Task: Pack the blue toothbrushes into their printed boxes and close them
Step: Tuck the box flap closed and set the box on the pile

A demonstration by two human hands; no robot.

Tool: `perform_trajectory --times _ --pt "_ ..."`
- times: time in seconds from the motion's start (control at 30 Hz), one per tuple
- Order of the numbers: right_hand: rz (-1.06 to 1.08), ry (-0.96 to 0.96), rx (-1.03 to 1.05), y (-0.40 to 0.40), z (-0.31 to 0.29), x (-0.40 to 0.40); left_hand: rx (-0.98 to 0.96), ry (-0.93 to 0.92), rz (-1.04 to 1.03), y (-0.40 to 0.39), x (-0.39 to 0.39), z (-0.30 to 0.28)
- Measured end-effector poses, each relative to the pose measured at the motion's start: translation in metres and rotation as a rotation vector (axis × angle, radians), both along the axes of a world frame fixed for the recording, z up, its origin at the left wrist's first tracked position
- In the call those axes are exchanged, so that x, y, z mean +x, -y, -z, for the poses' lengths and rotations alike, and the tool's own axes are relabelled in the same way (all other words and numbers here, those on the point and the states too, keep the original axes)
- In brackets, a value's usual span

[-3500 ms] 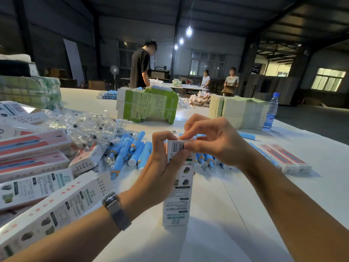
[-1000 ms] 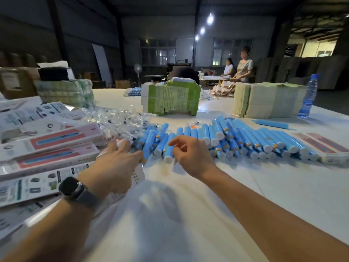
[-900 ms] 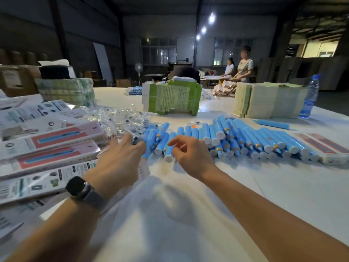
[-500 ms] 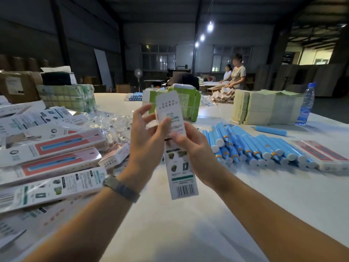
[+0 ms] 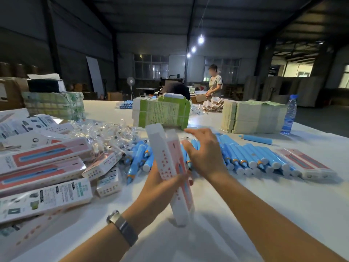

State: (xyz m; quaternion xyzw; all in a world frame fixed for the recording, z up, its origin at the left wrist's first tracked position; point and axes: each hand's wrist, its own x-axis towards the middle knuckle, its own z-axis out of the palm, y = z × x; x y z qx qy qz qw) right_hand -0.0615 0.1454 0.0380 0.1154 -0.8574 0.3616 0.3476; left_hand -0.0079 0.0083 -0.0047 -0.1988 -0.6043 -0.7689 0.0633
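Note:
My left hand (image 5: 160,188) grips a long printed box (image 5: 171,167), white and pink, standing tilted on the white table (image 5: 283,214) with its top end open toward the far side. My right hand (image 5: 204,154) hovers over the row of blue toothbrushes (image 5: 245,156), fingers spread and loosely bent, holding nothing that I can see. More blue toothbrushes (image 5: 137,159) lie just left of the box.
Closed printed boxes (image 5: 43,167) are piled at the left, with clear wrapped small parts (image 5: 105,131) behind them. Two packed boxes (image 5: 306,163) lie at the right. Green carton stacks (image 5: 162,112), a paper stack (image 5: 255,118) and a water bottle (image 5: 289,114) stand farther back.
The flat box held up in both hands has been opened out and stood on the table. My right hand has let go of it and moved to the toothbrush row.

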Motion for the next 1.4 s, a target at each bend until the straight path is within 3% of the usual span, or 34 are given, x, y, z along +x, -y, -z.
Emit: perform_trajectory --times 0.1,0.2,0.37,0.6,0.7,0.8,0.93,1.0,1.1,1.23,1.4 --pt "0.257 0.286 0.502 -0.029 0.004 -0.014 -0.098 -0.103 0.045 0.0 0.003 0.0" --pt "0.261 0.388 0.559 -0.041 0.016 -0.019 -0.165 -0.125 -0.009 -0.001 0.004 0.003" --pt "0.384 0.233 0.374 -0.046 0.013 -0.023 -0.218 -0.245 -0.135 0.004 0.008 0.0" --pt "0.288 0.613 0.174 -0.059 0.002 -0.027 -0.187 -0.258 -0.257 0.0 0.006 0.003" --pt "0.262 0.622 0.08 -0.056 0.003 -0.024 -0.187 -0.244 -0.287 0.003 0.003 0.004" --pt "0.125 0.434 -0.199 -0.048 -0.013 -0.016 -0.19 -0.25 -0.283 0.007 0.004 0.003" --pt "-0.335 0.136 -0.725 -0.026 -0.059 0.011 -0.163 -0.215 -0.256 0.012 0.003 0.003" --pt "-0.546 0.012 -0.843 -0.015 -0.075 0.029 -0.157 -0.221 -0.255 0.012 0.004 0.003" --pt "-0.698 -0.186 -0.768 -0.001 -0.083 0.05 -0.159 -0.231 -0.267 0.01 0.006 0.002" --pt "-0.521 -0.429 -0.345 0.008 -0.081 0.06 -0.162 -0.253 -0.282 0.01 0.004 0.005" --pt "-0.374 -0.34 0.047 0.01 -0.072 0.054 -0.164 -0.302 -0.304 0.009 0.003 0.007"
